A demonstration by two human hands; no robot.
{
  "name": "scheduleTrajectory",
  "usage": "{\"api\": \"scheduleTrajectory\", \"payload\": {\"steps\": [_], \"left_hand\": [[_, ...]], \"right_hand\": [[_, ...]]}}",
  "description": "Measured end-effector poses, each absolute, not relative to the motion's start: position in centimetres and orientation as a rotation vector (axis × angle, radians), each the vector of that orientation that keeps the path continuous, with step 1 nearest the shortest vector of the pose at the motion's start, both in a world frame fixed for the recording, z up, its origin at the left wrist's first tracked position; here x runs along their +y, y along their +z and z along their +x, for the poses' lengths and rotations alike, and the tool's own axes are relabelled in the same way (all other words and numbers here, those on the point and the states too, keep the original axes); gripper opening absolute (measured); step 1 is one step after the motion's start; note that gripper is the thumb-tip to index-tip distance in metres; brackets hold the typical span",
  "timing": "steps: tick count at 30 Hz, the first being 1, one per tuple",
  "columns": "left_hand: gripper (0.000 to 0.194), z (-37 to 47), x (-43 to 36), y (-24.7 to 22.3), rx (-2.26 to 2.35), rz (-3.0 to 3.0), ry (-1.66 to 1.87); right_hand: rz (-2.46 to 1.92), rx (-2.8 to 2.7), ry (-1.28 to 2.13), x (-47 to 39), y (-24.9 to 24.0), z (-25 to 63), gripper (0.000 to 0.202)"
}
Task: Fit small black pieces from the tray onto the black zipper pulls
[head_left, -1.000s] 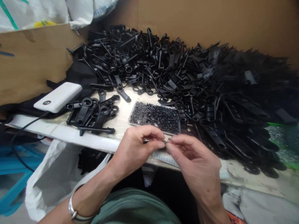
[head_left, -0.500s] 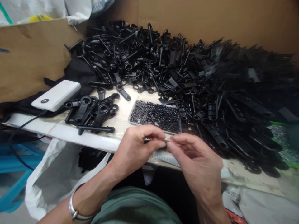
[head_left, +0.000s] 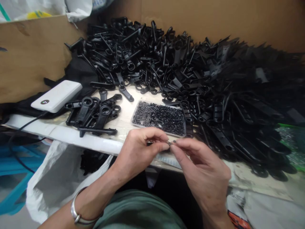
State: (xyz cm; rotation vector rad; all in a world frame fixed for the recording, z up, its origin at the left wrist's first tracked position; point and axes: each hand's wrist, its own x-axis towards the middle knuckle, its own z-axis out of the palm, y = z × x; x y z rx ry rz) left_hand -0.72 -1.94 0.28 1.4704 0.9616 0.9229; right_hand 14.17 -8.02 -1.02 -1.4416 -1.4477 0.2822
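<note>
My left hand (head_left: 140, 152) and my right hand (head_left: 202, 170) meet fingertip to fingertip at the table's front edge. Both are closed in a pinch around something small and dark between them, too tiny to make out. Just beyond the fingers lies a clear tray (head_left: 185, 127) filled with small dark pieces (head_left: 162, 116). A small group of black plastic arms with ring ends (head_left: 101, 116) is left of the tray. Behind and to the right rises a big heap of similar black parts (head_left: 147, 60).
A white power bank (head_left: 58, 95) with a black cable (head_left: 22, 127) rests at the left on black cloth. An open white sack (head_left: 50, 178) hangs below the table edge, beside a blue stool (head_left: 16, 187). Green-edged bag (head_left: 292, 146) at right; cardboard walls (head_left: 214, 19) behind.
My right hand has shifted slightly to the right and its fingers have turned a little. My left hand stays nearly in place. The view has moved slightly.
</note>
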Motion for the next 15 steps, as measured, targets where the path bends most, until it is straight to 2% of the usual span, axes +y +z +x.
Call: {"api": "scheduleTrajectory", "payload": {"steps": [7, 15], "left_hand": [[0.007, -0.74, -2.02, 0.18, 0.973, 1.435, 0.920], [0.007, -0.70, -2.06, 0.15, 0.978, 1.407, 0.913]], "right_hand": [[-1.482, -1.568, 0.024, -8.13, -0.85, 14.00, 0.017], [-1.483, -1.591, 0.015, -8.16, -0.64, 13.93, 0.016]]}}
